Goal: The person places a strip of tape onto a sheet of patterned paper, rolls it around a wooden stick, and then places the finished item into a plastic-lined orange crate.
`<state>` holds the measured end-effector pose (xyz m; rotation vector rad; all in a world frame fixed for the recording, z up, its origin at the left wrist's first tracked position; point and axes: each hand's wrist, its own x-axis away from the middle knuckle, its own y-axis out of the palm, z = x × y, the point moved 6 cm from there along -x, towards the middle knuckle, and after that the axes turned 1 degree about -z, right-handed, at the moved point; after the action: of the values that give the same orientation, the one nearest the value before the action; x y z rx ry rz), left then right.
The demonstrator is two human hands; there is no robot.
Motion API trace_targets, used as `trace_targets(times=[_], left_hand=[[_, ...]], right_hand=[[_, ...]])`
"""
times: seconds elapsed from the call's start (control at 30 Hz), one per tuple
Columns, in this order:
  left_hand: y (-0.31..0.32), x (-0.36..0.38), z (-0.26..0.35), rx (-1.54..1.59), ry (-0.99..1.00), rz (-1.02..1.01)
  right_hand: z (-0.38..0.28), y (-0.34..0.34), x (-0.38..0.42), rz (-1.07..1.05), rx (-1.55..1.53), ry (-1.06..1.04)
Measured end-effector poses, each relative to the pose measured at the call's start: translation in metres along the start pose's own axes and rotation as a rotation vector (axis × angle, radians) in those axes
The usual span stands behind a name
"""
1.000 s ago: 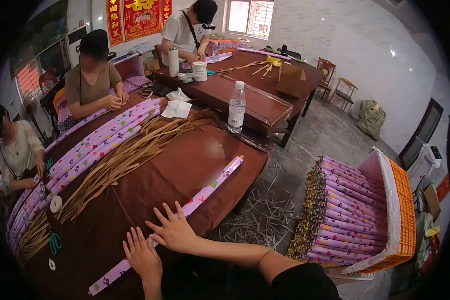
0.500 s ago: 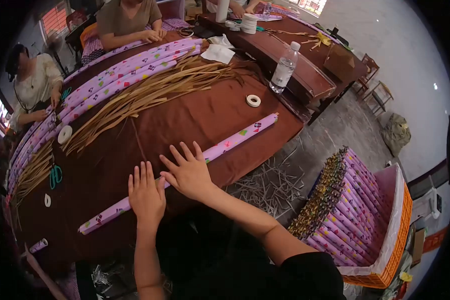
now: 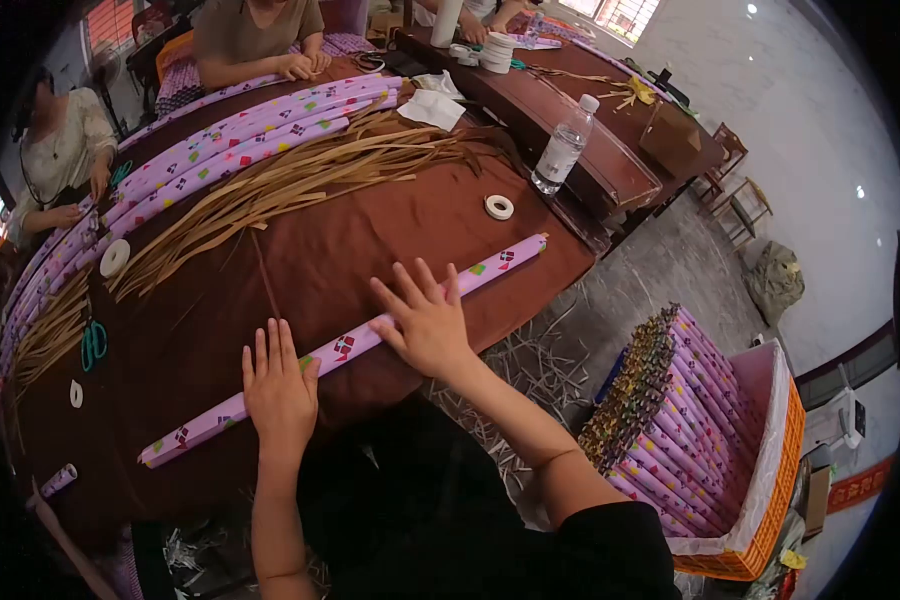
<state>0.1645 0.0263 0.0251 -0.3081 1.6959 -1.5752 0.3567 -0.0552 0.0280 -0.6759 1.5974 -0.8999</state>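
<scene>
A long, thin roll (image 3: pixel 345 349) wrapped in pink-purple patterned paper lies diagonally across the brown cloth-covered table (image 3: pixel 370 230). My left hand (image 3: pixel 280 392) rests flat on it, left of the middle, fingers stretched out and pointing away from me. Further right, my right hand (image 3: pixel 425 320) lies over the roll with fingers spread. Neither hand is wrapped round anything. Part of the roll is hidden beneath each palm. Beyond the hands is a pile of tan strips (image 3: pixel 270 190), with more patterned rolls (image 3: pixel 240 135) behind it.
A white tape roll (image 3: pixel 499 207) and a water bottle (image 3: pixel 562 150) stand at the back right. Teal scissors (image 3: pixel 93 345) lie left. An orange crate (image 3: pixel 770 500) of patterned rolls is at the right. People sit across the table; one person's hands (image 3: pixel 305 65) are at a roll.
My right hand has moved right along the roll, away from my left hand, uncovering the roll's middle. My left hand stays on it. The whole view has shifted slightly.
</scene>
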Motion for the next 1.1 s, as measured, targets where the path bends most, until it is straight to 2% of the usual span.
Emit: trace_targets(times=[0.13,0.17,0.27,0.53,0.67,0.8,0.9,0.93,1.0,1.1], left_hand=[[0.0,-0.001,0.0,-0.012,-0.012,-0.015],[0.0,-0.001,-0.001,-0.006,-0.012,-0.011],[0.002,0.0,-0.002,-0.012,-0.01,-0.009],[0.003,0.0,-0.003,-0.013,-0.026,-0.016],[0.002,0.001,-0.002,0.004,-0.03,-0.028],[0.003,0.001,-0.003,0.005,-0.029,-0.021],[0.003,0.001,-0.003,0.008,-0.023,-0.011],[0.002,0.002,-0.002,0.01,-0.025,-0.012],[0.001,0.0,-0.002,0.008,-0.022,-0.013],[0.002,0.001,-0.001,-0.002,-0.002,0.005]], right_hand=[[0.054,-0.01,0.005,-0.011,0.078,0.049],[0.068,-0.01,0.007,-0.085,0.1,0.097],[0.11,-0.014,0.013,-0.095,0.161,0.188],[0.223,-0.017,0.029,-0.034,0.237,0.41],[0.269,-0.016,0.039,-0.178,0.255,0.606],[0.275,-0.014,0.037,-0.097,0.155,0.63],[0.288,-0.026,0.046,0.356,-0.194,0.695],[0.276,-0.027,0.044,0.36,-0.195,0.696],[0.235,-0.028,0.035,0.384,0.045,0.611],[0.154,-0.03,0.01,0.238,-0.018,0.366]])
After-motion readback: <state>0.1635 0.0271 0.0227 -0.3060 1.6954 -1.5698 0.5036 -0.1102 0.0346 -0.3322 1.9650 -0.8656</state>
